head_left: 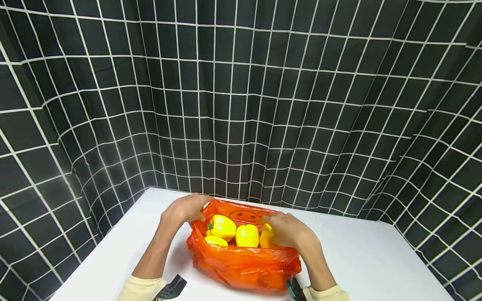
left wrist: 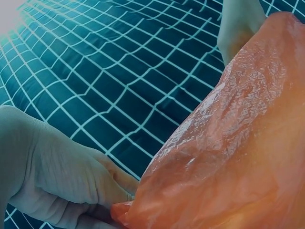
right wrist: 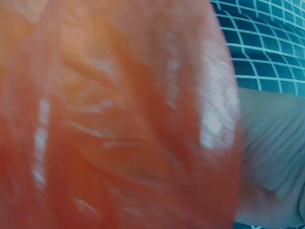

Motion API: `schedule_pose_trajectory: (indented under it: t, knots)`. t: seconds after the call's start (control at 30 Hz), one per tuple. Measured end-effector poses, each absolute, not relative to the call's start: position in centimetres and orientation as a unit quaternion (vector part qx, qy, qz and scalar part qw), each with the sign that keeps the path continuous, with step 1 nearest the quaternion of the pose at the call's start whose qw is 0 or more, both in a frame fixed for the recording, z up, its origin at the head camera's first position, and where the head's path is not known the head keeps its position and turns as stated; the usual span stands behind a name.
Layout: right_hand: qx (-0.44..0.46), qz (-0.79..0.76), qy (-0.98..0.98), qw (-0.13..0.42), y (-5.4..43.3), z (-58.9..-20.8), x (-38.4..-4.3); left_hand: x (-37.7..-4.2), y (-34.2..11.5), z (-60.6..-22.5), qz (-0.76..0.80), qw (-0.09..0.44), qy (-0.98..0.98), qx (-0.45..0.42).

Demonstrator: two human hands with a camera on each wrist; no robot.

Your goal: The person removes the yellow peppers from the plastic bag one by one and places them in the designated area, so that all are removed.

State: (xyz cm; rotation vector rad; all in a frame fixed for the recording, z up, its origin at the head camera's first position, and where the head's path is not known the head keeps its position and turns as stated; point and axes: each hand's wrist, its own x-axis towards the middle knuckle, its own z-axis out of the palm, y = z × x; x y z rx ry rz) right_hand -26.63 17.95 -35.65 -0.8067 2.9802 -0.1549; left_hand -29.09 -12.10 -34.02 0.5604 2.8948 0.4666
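A red plastic bag (head_left: 244, 267) with a printed face on its inner back wall stands wide-mouthed on the table. Inside lie yellow bell peppers (head_left: 222, 228), one showing a green stem, and other yellow pieces partly hidden by the rim. My left hand (head_left: 190, 207) grips the bag's left rim; the left wrist view shows its fingers (left wrist: 112, 176) pinching a fold of the plastic. At the opposite side, my right hand (head_left: 288, 229) holds the bag's right rim beside a yellow piece, its fingertips partly hidden. In the right wrist view the bag (right wrist: 119, 119) covers most of that hand.
The white table (head_left: 369, 255) extends to both sides of the bag. Dark curtains (head_left: 241, 104) with a white grid enclose its back and sides. Cream sleeves (head_left: 141, 288) and dark wrist devices show at the bottom.
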Motion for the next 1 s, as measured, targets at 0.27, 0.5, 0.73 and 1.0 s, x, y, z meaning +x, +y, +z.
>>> schedule_pose_trajectory:
  t: [0.27, 0.5, 0.73, 1.0]
  knots:
    - [-0.304, -0.094, 0.948, -0.003, 19.6, -33.5, -25.8, -29.2, -12.0, -34.2, 0.149, 0.073, 0.969, 0.181]
    - [-0.317, -0.202, 0.925, -0.062, 21.5, -32.2, -24.6, -29.0, -12.1, -34.7, 0.142, 0.077, 0.972, 0.171]
    - [-0.341, -0.285, 0.879, -0.172, 24.3, -31.7, -24.2, -28.9, -11.9, -34.8, 0.135, 0.079, 0.973, 0.168]
    - [-0.279, -0.321, 0.88, -0.212, 27.9, -31.0, -24.1, -29.2, -12.0, -34.5, 0.115, 0.073, 0.974, 0.178]
